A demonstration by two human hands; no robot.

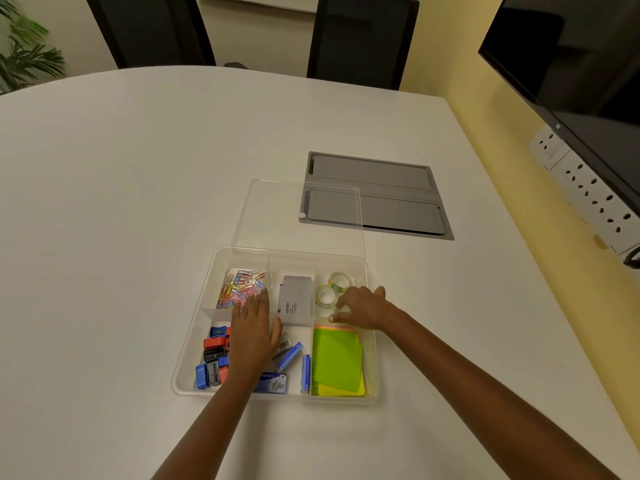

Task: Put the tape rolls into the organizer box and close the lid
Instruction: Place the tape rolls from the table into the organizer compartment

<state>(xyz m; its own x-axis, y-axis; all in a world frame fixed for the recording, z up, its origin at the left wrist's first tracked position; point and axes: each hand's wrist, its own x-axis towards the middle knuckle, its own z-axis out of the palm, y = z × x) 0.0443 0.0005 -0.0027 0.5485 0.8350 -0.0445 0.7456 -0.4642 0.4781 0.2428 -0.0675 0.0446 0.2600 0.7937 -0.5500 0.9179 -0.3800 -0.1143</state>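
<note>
where the white table [138,202] fills most of the view, two dark chairs [363,36] stand at its far edge and a black screen [571,64] hangs on the yellow wall to the right, above a strip of sockets [588,192]. a grey hatch panel [377,192] is set into the tabletop, and the clear lid [298,209] lies flat just behind the organizer box [194,341], its right part overlapping the hatch, so the box stands open. nothing lies between the lid and the box.

inside the clear box, green and yellow sticky notes [337,365] fill the near right compartment, a grey carton [296,299] sits in the middle far one, coloured paper clips [242,285] in the far left, sharpeners [214,355] in blue, red and black in the near left, and blue staple packs [289,356] near the middle.

the left hand [251,334] lies flat and fully spread, palm down, over the dividers between the left and middle compartments, gripping nothing. the right hand [363,306] reaches into the far right compartment, its fingers [341,318] curled loosely around a clear tape roll (mostly hidden under them, so whether it is actually pinched cannot be told).

two more tape rolls [341,281] lie in that same compartment, transparent with pale cores, one behind the other, just beyond the fingertips.
</note>
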